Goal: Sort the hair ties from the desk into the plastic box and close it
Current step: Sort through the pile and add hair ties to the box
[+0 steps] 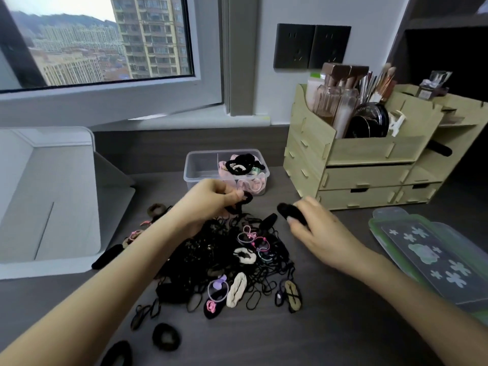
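Observation:
A big pile of hair ties [237, 262], mostly thin black ones with a few pink, purple and cream ones, lies on the dark desk in front of me. Beyond it stands the clear plastic box [196, 170], open, with several scrunchies in its right half. My left hand [208, 199] hovers over the pile's far edge and pinches a black hair tie [244, 200]. To the right of the pile, my right hand [314, 225] grips a thick black scrunchie [291, 211]. The box's lid [433, 257], clear with a green rim and flower prints, lies at the right.
A wooden organizer [369, 167] with drawers, brushes and bottles stands at the back right. A white folding stand [50, 196] takes up the left side. Loose black scrunchies [166, 336] lie near the front edge. The window sill runs behind the desk.

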A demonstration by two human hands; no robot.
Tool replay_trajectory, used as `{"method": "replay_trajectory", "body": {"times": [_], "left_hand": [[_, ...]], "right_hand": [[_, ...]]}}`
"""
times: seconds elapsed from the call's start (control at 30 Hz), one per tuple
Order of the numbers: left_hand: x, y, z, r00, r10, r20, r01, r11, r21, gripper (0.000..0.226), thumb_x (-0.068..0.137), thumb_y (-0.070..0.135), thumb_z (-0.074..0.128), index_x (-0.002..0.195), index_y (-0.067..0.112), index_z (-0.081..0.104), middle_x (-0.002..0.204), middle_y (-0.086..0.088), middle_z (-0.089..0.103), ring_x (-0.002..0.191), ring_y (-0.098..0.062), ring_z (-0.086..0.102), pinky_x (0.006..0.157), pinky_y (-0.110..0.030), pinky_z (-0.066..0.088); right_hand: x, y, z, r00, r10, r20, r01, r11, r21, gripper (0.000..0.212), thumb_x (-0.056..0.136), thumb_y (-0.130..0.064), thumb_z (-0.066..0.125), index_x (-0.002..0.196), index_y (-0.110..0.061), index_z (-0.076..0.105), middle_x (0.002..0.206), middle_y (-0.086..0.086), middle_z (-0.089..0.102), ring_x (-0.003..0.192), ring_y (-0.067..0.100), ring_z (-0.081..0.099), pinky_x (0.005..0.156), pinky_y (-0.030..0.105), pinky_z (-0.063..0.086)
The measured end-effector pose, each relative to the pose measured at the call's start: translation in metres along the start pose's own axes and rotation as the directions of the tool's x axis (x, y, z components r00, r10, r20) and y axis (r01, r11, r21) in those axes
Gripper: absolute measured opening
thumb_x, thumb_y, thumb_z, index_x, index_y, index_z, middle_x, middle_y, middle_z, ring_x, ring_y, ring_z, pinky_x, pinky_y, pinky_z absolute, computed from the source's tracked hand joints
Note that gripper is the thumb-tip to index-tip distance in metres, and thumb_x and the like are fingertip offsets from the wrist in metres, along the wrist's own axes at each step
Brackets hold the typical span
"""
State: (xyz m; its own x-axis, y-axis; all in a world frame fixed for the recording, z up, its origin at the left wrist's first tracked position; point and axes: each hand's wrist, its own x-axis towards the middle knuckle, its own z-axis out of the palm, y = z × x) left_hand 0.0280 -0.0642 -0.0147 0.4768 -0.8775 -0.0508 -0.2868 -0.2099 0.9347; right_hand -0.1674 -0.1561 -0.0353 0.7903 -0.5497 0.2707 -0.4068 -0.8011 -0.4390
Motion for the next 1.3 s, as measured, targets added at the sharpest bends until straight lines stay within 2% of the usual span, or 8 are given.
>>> {"method": "replay_trajectory", "body": {"times": [0.2,0.33,0.47,0.63,0.8,1.0,1.13,1.3], "left_hand": [[0.062,0.022,-0.02,0.997,0.01,-0.079,-0.018,0.995,-0.1,0.02,0.091,0.009,0.056,0.071,0.006,0.056,0.074,-0.01,0.061,0.065,-0.015,0.059,0.051,-0.014,0.053],[0.119,0.025,-0.014,0.983,0.122,-0.134,-0.072,0.941,0.33,0.011,0.087,0.012,0.057,0.078,0.007,0.058,0.078,-0.009,0.062,0.07,-0.021,0.059,0.064,-0.031,0.053],[0.151,0.016,-0.009,0.996,0.089,0.014,-0.075,0.744,0.664,0.008,0.08,0.01,0.055,0.087,0.012,0.058,0.089,-0.005,0.061,0.083,-0.023,0.055,0.069,-0.033,0.042],[0.161,0.005,-0.012,0.987,0.148,-0.061,-0.092,0.839,0.536,0.005,0.063,0.019,0.048,0.059,0.017,0.05,0.08,-0.008,0.057,0.078,-0.028,0.051,0.063,-0.03,0.037],[0.166,-0.014,-0.005,0.981,0.186,-0.054,-0.129,0.838,0.531,0.032,0.083,0.006,0.045,0.116,0.002,0.045,0.107,-0.016,0.061,0.098,-0.034,0.057,0.078,-0.039,0.046],[0.169,-0.012,-0.001,0.987,0.157,0.023,-0.105,0.538,0.836,0.029,0.089,0.018,0.042,0.108,0.01,0.062,0.112,-0.014,0.064,0.104,-0.034,0.055,0.077,-0.034,0.034],[0.154,-0.005,-0.017,0.967,0.231,-0.103,-0.068,0.629,0.774,0.037,0.088,0.016,0.045,0.121,0.018,0.061,0.128,-0.015,0.055,0.117,-0.035,0.049,0.093,-0.036,0.038],[0.084,0.003,-0.019,0.971,0.229,0.068,-0.221,0.755,0.617,0.019,0.084,0.014,0.057,0.097,0.017,0.07,0.104,-0.002,0.069,0.084,-0.011,0.061,0.077,-0.021,0.041]], "right_hand": [[0.106,0.003,-0.003,0.987,0.147,-0.062,-0.139,0.983,0.124,0.022,0.095,-0.018,0.042,0.076,-0.008,0.046,0.07,0.003,0.046,0.069,0.022,0.047,0.057,0.033,0.027],[0.175,0.009,0.015,0.981,0.183,-0.058,-0.189,0.974,-0.128,0.015,0.09,-0.017,0.046,0.096,-0.004,0.052,0.105,0.019,0.06,0.099,0.036,0.056,0.067,0.031,0.032],[0.203,0.017,0.022,0.976,0.182,0.12,-0.127,0.921,-0.369,0.043,0.081,-0.017,0.055,0.123,-0.011,0.047,0.125,0.012,0.056,0.117,0.034,0.049,0.083,0.037,0.039],[0.215,0.026,0.023,0.985,0.171,0.001,-0.171,0.984,-0.05,0.026,0.075,-0.009,0.052,0.101,-0.015,0.055,0.104,0.004,0.061,0.097,0.025,0.055,0.07,0.027,0.036],[0.218,0.036,0.046,0.996,0.089,-0.026,-0.091,0.991,-0.098,0.025,0.088,-0.014,0.052,0.111,-0.014,0.062,0.113,0.008,0.066,0.105,0.028,0.059,0.085,0.033,0.045],[0.218,0.033,0.05,0.992,0.082,0.095,-0.052,0.959,-0.277,0.026,0.087,-0.009,0.049,0.102,-0.011,0.07,0.108,0.015,0.068,0.101,0.033,0.06,0.083,0.038,0.052],[0.183,0.019,0.023,0.996,-0.028,-0.085,0.007,0.971,-0.24,0.025,0.087,-0.011,0.052,0.099,-0.013,0.073,0.103,0.007,0.07,0.101,0.029,0.058,0.085,0.034,0.047],[0.102,0.023,0.012,0.912,0.009,0.411,0.14,0.933,-0.331,0.036,0.086,-0.029,0.063,0.122,-0.025,0.061,0.123,-0.003,0.061,0.116,0.016,0.052,0.101,0.03,0.04]]}}
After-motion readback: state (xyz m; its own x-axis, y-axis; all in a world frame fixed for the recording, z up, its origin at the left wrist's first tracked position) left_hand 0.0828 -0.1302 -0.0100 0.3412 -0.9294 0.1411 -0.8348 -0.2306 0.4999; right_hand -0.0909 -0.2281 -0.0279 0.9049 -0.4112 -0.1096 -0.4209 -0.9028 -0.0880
